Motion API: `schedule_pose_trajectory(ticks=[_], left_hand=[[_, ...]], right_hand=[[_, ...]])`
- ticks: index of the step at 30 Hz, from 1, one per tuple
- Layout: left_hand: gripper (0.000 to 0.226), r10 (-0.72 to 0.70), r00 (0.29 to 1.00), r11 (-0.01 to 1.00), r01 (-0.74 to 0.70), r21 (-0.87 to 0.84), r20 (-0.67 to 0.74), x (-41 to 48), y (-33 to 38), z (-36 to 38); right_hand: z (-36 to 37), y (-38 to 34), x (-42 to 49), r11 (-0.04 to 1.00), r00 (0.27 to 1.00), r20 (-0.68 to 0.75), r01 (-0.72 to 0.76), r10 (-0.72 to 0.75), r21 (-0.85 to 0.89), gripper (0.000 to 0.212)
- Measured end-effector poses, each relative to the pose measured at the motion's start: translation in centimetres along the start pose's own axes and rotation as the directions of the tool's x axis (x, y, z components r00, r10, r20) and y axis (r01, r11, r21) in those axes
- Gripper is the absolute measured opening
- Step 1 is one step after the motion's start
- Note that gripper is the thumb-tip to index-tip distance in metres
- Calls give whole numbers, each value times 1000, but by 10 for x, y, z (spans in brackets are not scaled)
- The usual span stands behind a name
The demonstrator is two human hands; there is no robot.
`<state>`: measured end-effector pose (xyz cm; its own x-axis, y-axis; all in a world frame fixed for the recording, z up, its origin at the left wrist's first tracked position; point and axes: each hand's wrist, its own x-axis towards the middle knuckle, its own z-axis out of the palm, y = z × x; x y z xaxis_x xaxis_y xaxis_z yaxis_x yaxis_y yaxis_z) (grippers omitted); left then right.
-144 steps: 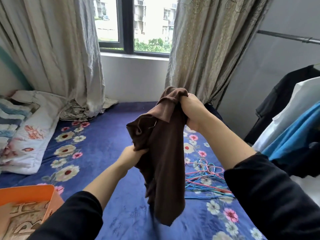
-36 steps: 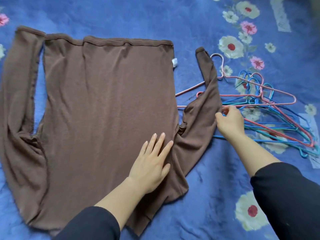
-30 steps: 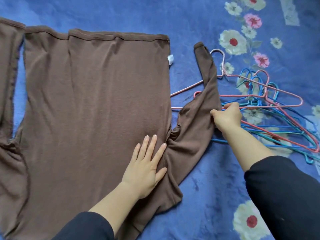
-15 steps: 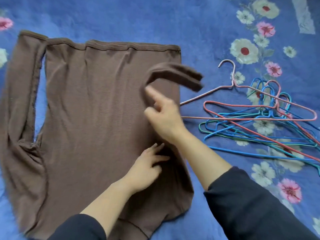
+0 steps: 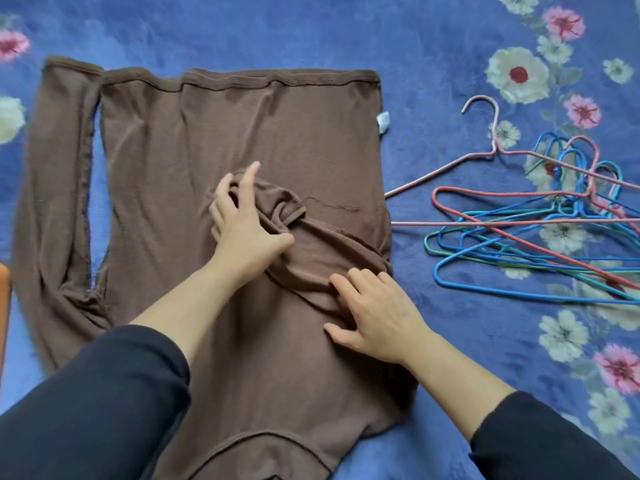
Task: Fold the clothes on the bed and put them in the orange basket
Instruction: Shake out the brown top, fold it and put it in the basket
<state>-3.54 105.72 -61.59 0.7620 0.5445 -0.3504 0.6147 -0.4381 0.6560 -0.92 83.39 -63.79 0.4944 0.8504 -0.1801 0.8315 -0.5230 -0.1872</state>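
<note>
Left hand point(image 5: 244, 233): fingers spread, palm down on the brown shirt point(image 5: 194, 161), fingertips pressing the cuff end of the folded-in sleeve point(image 5: 311, 251) near the middle of the body panel. Not pinching anything, just flat contact.

Right hand point(image 5: 375, 315): fingers loosely apart and slightly curled, resting on the shirt where the sleeve bends back from the right side seam. Thumb lies on the fabric below the fold. Also no pinch that I can see.

Shirt lies flat on the blue floral bed cover point(image 5: 450, 50), hem edge away from me, neckline at the bottom of view between my dark sleeves. The other sleeve point(image 5: 52, 188) lies straight along the shirt's left side, a thin strip of bed cover showing between it and the body. White tag point(image 5: 382, 121) sticks out at the right edge.

Clearances: pile of wire hangers point(image 5: 540, 223) sits to the right of the shirt, apart from it (closest wire ends just beside the right seam). Open bed cover above the hem and lower right of my right hand. Orange basket point(image 5: 4, 306) is only a sliver at the far left edge, just beside the straight sleeve.
</note>
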Motion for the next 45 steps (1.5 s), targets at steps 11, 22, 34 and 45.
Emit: schedule_pose_trajectory(ticks=[11, 22, 34, 45], left_hand=[[28, -54, 945, 956, -45, -291, -323, 60, -11, -56], [43, -568, 799, 390, 471, -792, 195, 77, -46, -90], [30, -287, 894, 944, 202, -261, -344, 69, -77, -113], [93, -424, 854, 896, 445, 0, -302, 26, -151, -170]], right_hand=[[-1, 2, 6, 997, 997, 23, -79, 80, -18, 88], [4, 0, -2, 992, 993, 59, 109, -105, -66, 79], [-17, -25, 38, 959, 981, 111, -180, 158, 219, 46], [-16, -86, 117, 985, 910, 391, -168, 138, 43, 74]])
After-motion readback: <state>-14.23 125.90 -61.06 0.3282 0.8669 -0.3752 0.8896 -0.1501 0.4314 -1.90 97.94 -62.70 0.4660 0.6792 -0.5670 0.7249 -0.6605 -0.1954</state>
